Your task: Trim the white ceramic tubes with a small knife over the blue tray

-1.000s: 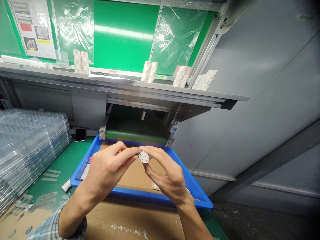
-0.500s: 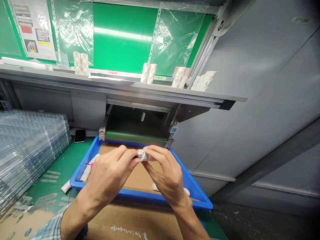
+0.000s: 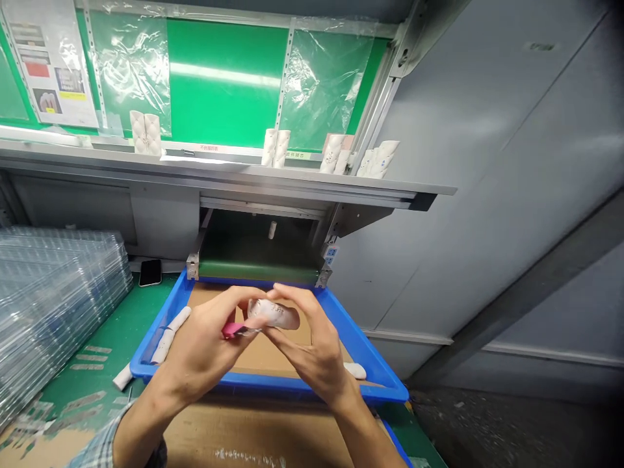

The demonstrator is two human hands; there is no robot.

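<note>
- A grey shelf [image 3: 219, 172] lined with white tubes [image 3: 145, 133] is seen above a green tabletop [image 3: 102, 325], with stacked clear plastic trays [image 3: 58, 305] at left.
- A blue tray [image 3: 292, 382] is set on the tabletop, with a white stick [image 3: 170, 335] inside.
- Above the tray, a white rounded part [image 3: 273, 314] is gripped between the left hand [image 3: 205, 351] and right hand [image 3: 312, 351], fingers [image 3: 292, 300] closed around it.
- A pink piece [image 3: 233, 330] is pinched by the left hand, just beside the part.

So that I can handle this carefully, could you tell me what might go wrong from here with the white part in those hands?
The pink item sits against the white part, held between the left hand and right hand, so it might scuff the part. Held by the fingers above the blue tray, the part could slip and hit the white stick there.
</note>
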